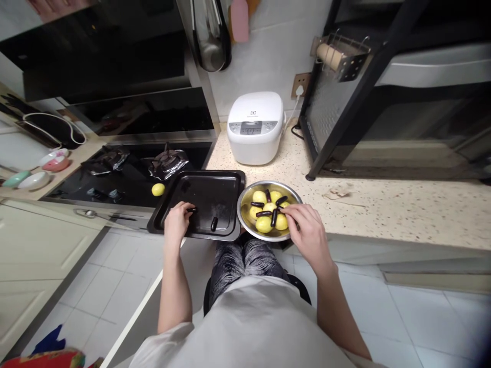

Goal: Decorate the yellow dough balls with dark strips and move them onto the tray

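Observation:
My left hand (177,222) is over the left side of a black baking tray (199,180), its fingers closed in a pinch on a small black oblong fruit, perhaps a long dark grape. Another black oblong fruit (214,224) lies alone on the tray. To the right, a round metal bowl (243,214) holds several yellow lemon-like fruits (263,224) with several black oblong fruits on top of them. At the bowl's right side, my right hand (308,230) pinches a black oblong fruit (280,209), partly hidden by the fingertips.
One yellow fruit (158,189) sits by the tray on the black gas stove (134,179). Behind the bowl stands a white rice cooker (255,133). A black metal rack (345,102) rises at the right. Small bowls (35,181) are at the far left.

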A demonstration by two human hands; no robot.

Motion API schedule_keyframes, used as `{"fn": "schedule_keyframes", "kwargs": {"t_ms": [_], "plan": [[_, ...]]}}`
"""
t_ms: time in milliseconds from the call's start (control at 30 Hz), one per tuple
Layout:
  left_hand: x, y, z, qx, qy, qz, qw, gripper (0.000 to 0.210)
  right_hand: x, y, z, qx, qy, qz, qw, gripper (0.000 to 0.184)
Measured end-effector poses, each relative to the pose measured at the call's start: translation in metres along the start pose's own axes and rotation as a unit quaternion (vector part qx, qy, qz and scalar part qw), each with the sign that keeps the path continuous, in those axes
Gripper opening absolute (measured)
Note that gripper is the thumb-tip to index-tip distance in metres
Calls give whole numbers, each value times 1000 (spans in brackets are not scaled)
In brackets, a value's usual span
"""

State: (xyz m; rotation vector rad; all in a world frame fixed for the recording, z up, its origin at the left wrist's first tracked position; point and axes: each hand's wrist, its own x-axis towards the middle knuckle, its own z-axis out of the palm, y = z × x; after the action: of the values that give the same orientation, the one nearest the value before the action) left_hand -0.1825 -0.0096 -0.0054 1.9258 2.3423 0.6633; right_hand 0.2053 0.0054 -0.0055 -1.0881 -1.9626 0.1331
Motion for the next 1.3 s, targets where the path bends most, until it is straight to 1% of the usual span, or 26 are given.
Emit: {"fn": "schedule_keyframes", "kwargs": {"t_ms": [67, 167, 233, 333, 400, 500, 633, 733, 867, 933, 1033, 1167, 1233, 1300], "plan": [[2, 19, 0, -27, 28, 35, 999, 18, 0, 0, 1, -1, -1, -2, 1000, 22], [4, 60, 4, -116, 52, 124, 984, 15, -1, -1, 2, 0, -1, -5, 1000, 23], [6, 91, 10, -170, 29, 183, 968, 18, -1, -1, 1, 0, -1, -5, 1000, 23], [8, 131, 22, -207, -14, 242, 948, 21, -1, -2, -2, 2, 1, 1, 1000, 24], [11, 147, 31, -211, -28, 271, 939, 21, -1, -2, -5, 3, 4, 6, 1000, 25], [18, 160, 42, -206, -39, 304, 929, 21, 0, -1, -9, 3, 4, 11, 1000, 25], [25, 165, 49, -210, -67, 340, 914, 24, 0, 0, -10, 3, -1, 11, 1000, 24], [26, 166, 53, -226, -86, 346, 907, 25, 0, 0, -8, 3, -3, 9, 1000, 23], [26, 165, 56, -246, -84, 341, 903, 25, 0, 1, -7, 3, -2, 8, 1000, 23], [26, 163, 53, -242, -75, 334, 908, 25, 0, 1, -7, 3, -2, 9, 1000, 23], [22, 150, 40, -216, -51, 300, 928, 26, 0, 1, -8, 3, -1, 9, 1000, 23], [9, 115, 16, -137, -20, 209, 968, 16, 0, 3, -6, 3, 1, 10, 1000, 22], [2, 96, 8, -85, -33, 155, 984, 7, 0, 3, -3, 6, -2, 10, 1000, 22], [-5, 83, 5, -49, -62, 115, 990, 10, 0, 3, 1, 11, -7, 9, 1000, 23]]}}
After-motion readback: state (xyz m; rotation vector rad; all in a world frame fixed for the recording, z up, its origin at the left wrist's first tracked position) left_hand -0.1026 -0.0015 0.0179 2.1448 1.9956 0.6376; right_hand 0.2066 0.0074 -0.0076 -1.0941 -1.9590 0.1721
